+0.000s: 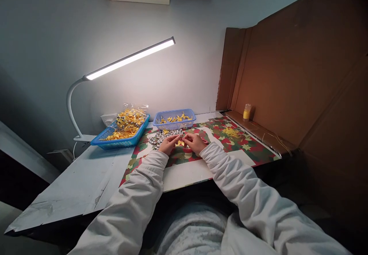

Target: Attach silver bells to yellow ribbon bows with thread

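My left hand [169, 144] and my right hand [195, 143] meet over the patterned board, fingertips pinched close together. Between them is a small yellow piece [181, 143], partly covered by the fingers. Each hand is closed, and which one grips the yellow piece is too small to tell. Just behind and left of my left hand lies a pile of shiny silver bells [156, 138]. A small red object [205, 142] shows beside my right hand.
A blue basket [115, 144] of yellow pieces stands left, a lilac basket [174, 125] behind the hands. Yellow strings [230, 132] lie right; a yellow-filled bottle [246, 112] stands by the cardboard wall [287, 67]. A lit lamp [130, 58] hangs above.
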`<state>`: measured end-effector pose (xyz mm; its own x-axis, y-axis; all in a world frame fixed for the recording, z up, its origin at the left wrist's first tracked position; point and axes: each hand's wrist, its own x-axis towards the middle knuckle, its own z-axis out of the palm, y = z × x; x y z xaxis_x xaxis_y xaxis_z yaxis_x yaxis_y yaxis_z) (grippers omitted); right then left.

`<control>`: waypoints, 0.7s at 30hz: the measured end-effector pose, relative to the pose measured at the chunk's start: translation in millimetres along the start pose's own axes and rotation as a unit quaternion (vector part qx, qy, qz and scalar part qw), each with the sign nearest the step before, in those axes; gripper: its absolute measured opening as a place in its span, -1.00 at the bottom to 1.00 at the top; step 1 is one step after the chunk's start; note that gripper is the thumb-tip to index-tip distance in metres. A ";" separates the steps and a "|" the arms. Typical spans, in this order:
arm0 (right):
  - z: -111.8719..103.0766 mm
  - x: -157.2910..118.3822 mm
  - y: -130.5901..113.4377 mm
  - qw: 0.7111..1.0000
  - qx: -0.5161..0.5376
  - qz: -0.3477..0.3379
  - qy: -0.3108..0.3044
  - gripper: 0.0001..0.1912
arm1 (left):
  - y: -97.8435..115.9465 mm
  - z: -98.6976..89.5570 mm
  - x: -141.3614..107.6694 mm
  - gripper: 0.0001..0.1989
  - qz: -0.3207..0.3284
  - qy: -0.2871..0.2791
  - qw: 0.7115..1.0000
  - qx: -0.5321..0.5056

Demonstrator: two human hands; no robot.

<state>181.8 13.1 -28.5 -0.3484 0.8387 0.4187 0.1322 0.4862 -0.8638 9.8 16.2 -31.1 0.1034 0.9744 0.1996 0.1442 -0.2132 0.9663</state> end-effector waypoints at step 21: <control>-0.4 0.4 2.6 1.000 -0.012 0.008 -0.018 -0.67 | 7.5 2.5 -2.6 -0.62 0.100 0.005 0.995 -0.010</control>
<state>182.4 14.8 -30.4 -0.3797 0.8367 0.3947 0.1593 0.4794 -0.8630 13.1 11.9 -24.7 0.1177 0.9132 0.3902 0.1016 -0.4019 0.9100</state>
